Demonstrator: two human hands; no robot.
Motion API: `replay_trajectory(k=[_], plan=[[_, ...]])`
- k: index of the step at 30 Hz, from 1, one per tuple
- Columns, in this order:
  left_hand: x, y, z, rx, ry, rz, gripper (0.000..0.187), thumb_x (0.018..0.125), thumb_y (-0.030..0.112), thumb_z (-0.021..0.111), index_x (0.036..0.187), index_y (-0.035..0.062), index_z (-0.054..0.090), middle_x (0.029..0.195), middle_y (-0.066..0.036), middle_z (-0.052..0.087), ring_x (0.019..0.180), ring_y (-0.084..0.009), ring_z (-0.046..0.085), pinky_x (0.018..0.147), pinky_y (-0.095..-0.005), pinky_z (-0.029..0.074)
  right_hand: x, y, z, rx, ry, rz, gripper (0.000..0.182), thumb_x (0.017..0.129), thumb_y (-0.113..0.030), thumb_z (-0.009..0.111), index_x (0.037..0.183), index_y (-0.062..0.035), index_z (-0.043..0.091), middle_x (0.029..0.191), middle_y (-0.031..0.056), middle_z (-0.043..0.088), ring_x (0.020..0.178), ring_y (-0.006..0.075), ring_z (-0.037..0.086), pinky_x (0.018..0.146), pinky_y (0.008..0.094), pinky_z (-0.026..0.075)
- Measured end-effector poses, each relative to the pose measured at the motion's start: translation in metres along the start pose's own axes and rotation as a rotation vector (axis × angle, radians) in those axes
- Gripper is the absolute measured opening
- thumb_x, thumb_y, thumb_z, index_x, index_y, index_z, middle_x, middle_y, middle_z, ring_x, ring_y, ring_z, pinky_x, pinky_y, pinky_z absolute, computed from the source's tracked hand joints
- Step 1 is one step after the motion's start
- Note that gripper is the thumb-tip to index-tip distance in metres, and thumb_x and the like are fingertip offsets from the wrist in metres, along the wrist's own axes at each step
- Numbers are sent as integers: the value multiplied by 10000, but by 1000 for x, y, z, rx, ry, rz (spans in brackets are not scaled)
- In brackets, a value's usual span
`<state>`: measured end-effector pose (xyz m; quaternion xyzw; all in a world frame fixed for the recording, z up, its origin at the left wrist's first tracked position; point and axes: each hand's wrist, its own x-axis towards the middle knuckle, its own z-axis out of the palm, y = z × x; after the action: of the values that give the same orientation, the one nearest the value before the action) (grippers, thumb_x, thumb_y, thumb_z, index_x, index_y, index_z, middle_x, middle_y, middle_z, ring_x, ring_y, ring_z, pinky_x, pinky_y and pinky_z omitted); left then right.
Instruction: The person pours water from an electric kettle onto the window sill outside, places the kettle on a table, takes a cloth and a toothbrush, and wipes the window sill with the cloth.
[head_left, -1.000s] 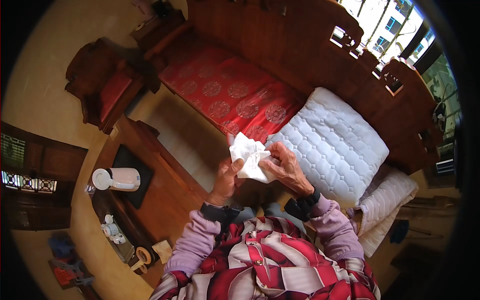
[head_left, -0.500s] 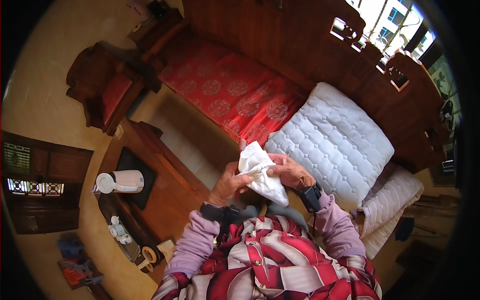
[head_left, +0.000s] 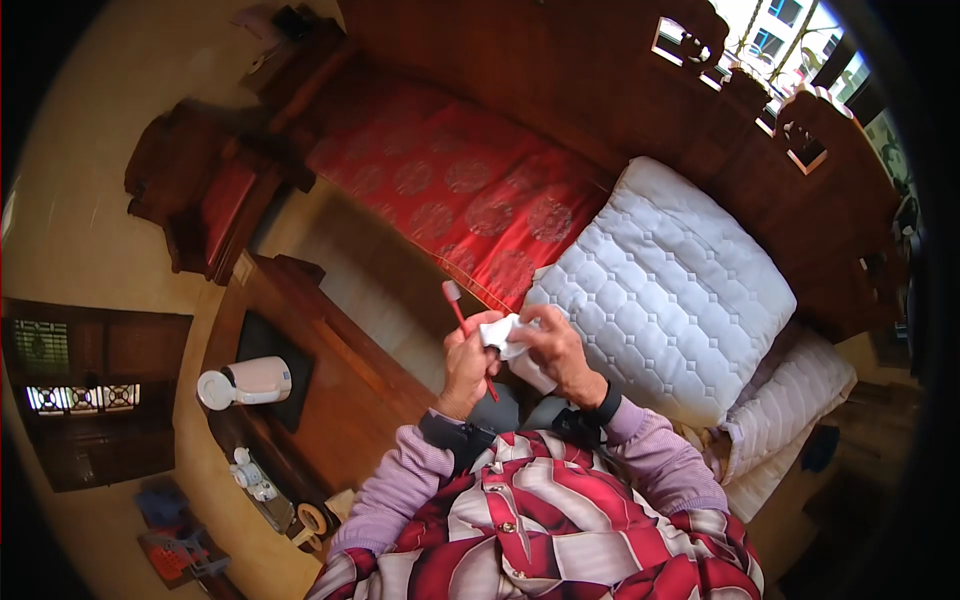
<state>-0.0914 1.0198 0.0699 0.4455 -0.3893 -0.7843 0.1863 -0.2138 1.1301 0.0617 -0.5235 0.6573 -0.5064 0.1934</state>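
My left hand (head_left: 463, 372) is closed round a red brush (head_left: 459, 314), its head pointing to eleven o'clock. My right hand (head_left: 562, 355) pinches a white cloth (head_left: 503, 330), perhaps tissue, too blurred to be sure, bunched between both hands near mid-view. From them, the quilt (head_left: 665, 290) lies at two o'clock, the red cushion (head_left: 450, 185) at eleven, the kettle (head_left: 262, 380) on the bench (head_left: 335, 365) at nine.
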Motion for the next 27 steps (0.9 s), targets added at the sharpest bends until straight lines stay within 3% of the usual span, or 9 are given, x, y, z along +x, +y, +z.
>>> replay_trajectory(k=[1,5,8,15,17,19,20,24,27], plan=[[9,-7,-11,-19,23,21,224,930,151,479,1062,-1,576,700,-19,567,411,-53,391,359,-215,327,6,-9,-2,-201,-55,-67,321,680,-89,685,995,-95,626,1032,107,515,926,293,516,789,354,457],[31,19,-35,-189,-40,-218,220,887,89,481,1067,10,580,740,-32,588,427,-52,388,373,-221,333,11,1,16,107,-120,-66,538,710,-110,647,1211,0,485,1235,233,416,1093,430,443,890,489,416],[55,42,-35,-161,-30,-333,176,890,73,481,1020,17,585,691,8,544,374,-34,296,356,-213,294,36,16,32,48,-26,13,455,711,-34,605,1154,3,509,1134,207,492,1019,397,510,834,434,460],[152,129,-69,319,-387,-234,378,955,240,470,1273,37,491,907,-102,666,438,-19,365,397,-202,335,117,68,54,-110,83,230,235,678,33,537,908,4,575,847,201,562,802,393,573,685,432,467],[197,147,-114,631,-332,110,328,959,268,481,1179,45,576,793,-65,649,530,-28,432,481,-201,360,119,85,61,-219,172,342,233,679,21,531,906,-2,577,838,197,558,783,393,565,674,443,458],[230,189,-153,655,-136,102,294,963,280,488,1091,56,630,682,-12,582,606,-36,455,539,-204,356,125,94,58,-356,262,459,183,685,-12,537,863,-16,576,808,199,550,750,394,546,650,446,443],[257,197,-187,590,-100,216,266,943,292,518,1046,77,636,619,39,488,508,-17,371,440,-198,256,132,95,54,-385,293,527,174,686,-17,537,856,-15,578,803,202,553,757,393,548,657,448,446],[331,246,-300,820,105,391,343,835,92,560,1177,84,535,627,86,383,477,-12,334,384,-193,262,131,90,45,-517,403,636,159,689,-34,539,841,-12,582,784,209,560,774,389,554,685,457,455],[352,285,-302,481,147,240,252,880,69,457,1127,41,494,706,27,420,458,-32,353,352,-192,275,99,121,33,-684,461,799,217,668,-57,552,874,-19,608,797,192,588,782,384,566,723,463,457]])
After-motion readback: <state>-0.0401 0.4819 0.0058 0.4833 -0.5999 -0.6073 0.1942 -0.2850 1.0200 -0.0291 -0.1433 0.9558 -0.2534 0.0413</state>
